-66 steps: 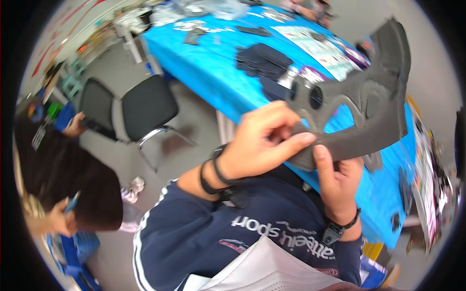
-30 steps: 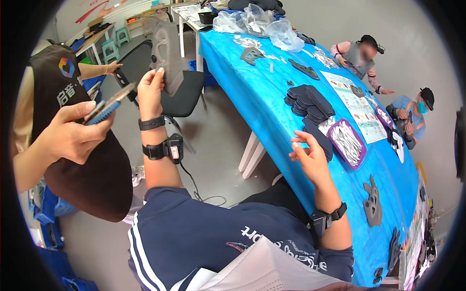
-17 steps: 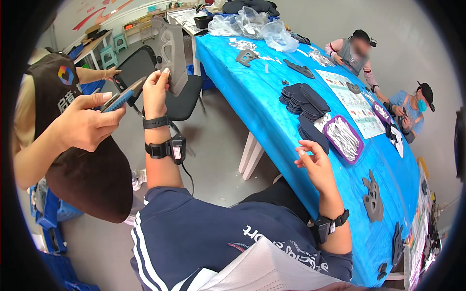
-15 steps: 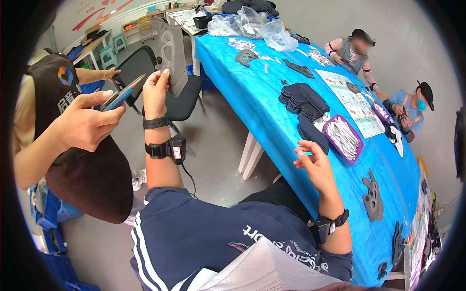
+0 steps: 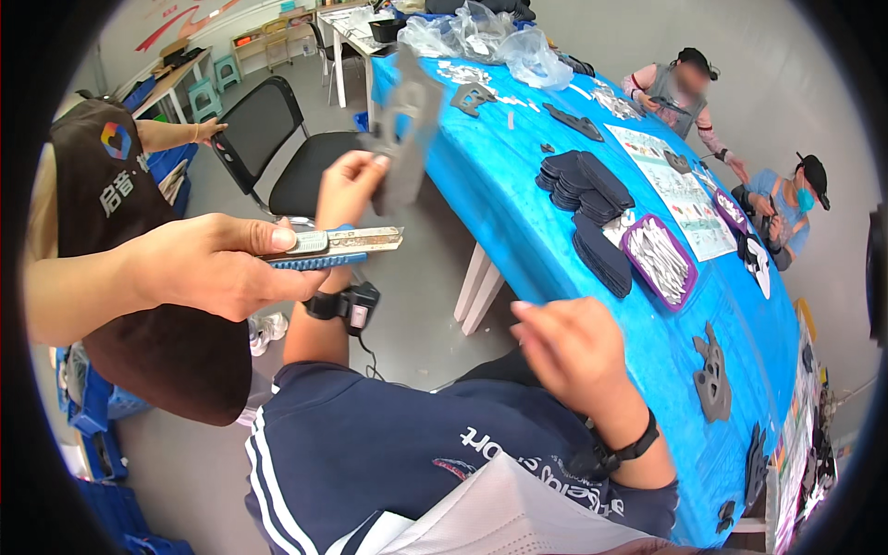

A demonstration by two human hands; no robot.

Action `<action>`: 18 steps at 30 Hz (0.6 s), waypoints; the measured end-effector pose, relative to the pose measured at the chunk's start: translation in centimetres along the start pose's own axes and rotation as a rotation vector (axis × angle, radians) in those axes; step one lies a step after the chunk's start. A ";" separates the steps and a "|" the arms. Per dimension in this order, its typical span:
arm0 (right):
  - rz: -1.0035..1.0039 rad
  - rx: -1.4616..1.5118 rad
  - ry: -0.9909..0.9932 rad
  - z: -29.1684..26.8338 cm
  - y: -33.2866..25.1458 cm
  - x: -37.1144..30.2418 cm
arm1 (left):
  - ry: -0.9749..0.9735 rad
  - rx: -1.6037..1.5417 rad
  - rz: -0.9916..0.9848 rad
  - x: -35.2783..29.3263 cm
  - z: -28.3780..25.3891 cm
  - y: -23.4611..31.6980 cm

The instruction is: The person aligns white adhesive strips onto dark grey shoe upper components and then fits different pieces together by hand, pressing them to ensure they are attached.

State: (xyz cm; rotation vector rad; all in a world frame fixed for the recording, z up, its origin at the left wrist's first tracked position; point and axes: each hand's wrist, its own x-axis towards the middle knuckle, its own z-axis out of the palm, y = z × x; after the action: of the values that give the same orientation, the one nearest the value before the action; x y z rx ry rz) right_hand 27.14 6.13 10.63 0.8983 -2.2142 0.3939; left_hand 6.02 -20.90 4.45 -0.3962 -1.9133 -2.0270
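Observation:
A thin grey foam-like sheet with cut-out openings [image 5: 412,125] stands raised and blurred in my left hand [image 5: 347,185], pinched between thumb and fingers. My right hand [image 5: 575,356] hangs near the table's edge, blurred, with loosely bent fingers and nothing visible in it. At the left, a co-worker's hand [image 5: 208,264] grips a blue-and-grey utility knife [image 5: 319,248]. Its blade is out and points right, in front of my left wrist as seen here.
A blue-covered table [image 5: 481,194] carries stacked dark pads [image 5: 583,190], a purple tray of white strips [image 5: 689,287] and a loose dark cut-out [image 5: 710,379]. The co-worker's other hand rests on a black chair [image 5: 264,125]. Two people [image 5: 680,102] work across the table.
My left hand has moved right and slightly down with the grey sheet. My right hand has shifted left and down. The co-worker's knife has come right and turned to lie level.

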 end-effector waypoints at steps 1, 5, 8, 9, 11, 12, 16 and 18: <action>-0.157 -0.132 -0.003 -0.2 -1.4 1.3 | -0.047 0.065 -0.027 -0.6 1.6 -0.4; -0.275 -0.328 0.095 2.4 -5.6 7.0 | -0.387 -0.006 -0.083 -2.3 7.4 -1.3; -0.336 -0.444 0.120 4.8 -6.7 10.0 | -0.471 0.061 -0.076 -3.0 9.8 -1.5; -0.312 -0.467 0.118 5.5 -7.0 10.6 | -0.504 0.035 -0.068 -3.1 10.4 -1.6; -0.290 -0.457 0.096 6.2 -7.2 11.0 | -0.520 -0.088 -0.087 -3.6 11.2 -1.9; -0.295 -0.425 0.080 6.5 -7.2 11.0 | -0.538 -0.100 -0.097 -3.6 11.5 -2.0; -0.235 -0.337 0.158 7.3 -6.0 10.7 | -0.579 -0.107 -0.126 -4.5 12.5 -2.3; -0.180 -0.340 0.116 7.0 -4.7 9.6 | -0.620 -0.142 -0.183 -4.8 12.6 -2.0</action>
State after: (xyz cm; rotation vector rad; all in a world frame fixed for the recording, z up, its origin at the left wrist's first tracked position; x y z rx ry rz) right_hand 22.06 -5.47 12.59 0.8553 -1.9947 -0.0174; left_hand 9.24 -7.97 1.44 -1.0202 -2.2090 -2.3610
